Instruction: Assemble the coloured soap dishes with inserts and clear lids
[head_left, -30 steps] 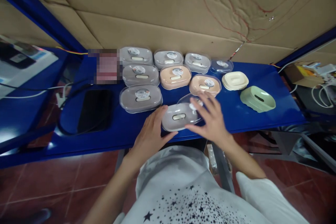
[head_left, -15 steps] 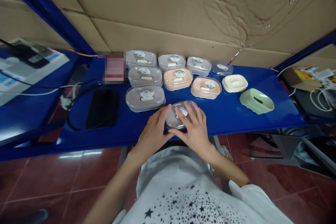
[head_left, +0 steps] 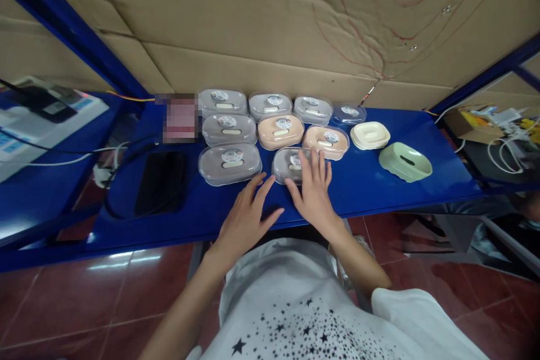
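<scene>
A grey soap box [head_left: 282, 166] with a clear domed lid and a round sticker lies on the blue table before me. My right hand [head_left: 313, 185] is over its right side, fingers stretched and spread across the lid, with the thumb at the near edge. The fingers cover part of the box. Just left of it, my left hand [head_left: 248, 208] is apart from the box, fingers spread and holding nothing. Another grey soap box [head_left: 230, 171] lies beyond the left fingertips. Behind are more lidded grey boxes [head_left: 270, 107] and two peach boxes [head_left: 280, 138].
To the right are a cream soap-box insert [head_left: 370, 136], a pale green base [head_left: 405, 164] and a loose clear lid [head_left: 349, 115]. At left lie a black flat object [head_left: 160, 183], cables and a blurred pink item [head_left: 181, 118]. A cardboard wall [head_left: 236, 28] stands behind the table.
The grey soap box has moved away from me, toward the rows. My left hand has let go of it and moved apart, while my right hand remains over its right side.
</scene>
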Action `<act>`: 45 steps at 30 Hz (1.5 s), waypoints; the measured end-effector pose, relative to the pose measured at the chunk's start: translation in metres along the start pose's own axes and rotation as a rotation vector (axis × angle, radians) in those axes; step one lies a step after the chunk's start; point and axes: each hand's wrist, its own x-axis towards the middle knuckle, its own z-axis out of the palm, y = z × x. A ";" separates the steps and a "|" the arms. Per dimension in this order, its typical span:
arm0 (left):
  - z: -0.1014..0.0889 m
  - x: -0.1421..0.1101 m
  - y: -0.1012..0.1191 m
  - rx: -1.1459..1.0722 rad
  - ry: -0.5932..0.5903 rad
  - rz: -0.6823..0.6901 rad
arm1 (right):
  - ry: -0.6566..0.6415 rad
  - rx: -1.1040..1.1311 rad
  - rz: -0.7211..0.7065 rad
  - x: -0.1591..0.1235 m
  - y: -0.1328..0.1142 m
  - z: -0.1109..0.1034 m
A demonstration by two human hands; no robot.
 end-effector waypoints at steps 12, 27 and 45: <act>0.001 0.001 -0.001 0.125 -0.033 0.064 | 0.074 -0.284 0.159 0.074 0.181 -0.062; 0.011 -0.011 0.039 -0.001 0.001 0.276 | 0.162 0.051 -0.216 -0.055 0.017 -0.053; 0.005 0.001 0.021 -0.031 -0.116 0.187 | 0.314 -0.432 0.175 -0.039 0.243 -0.127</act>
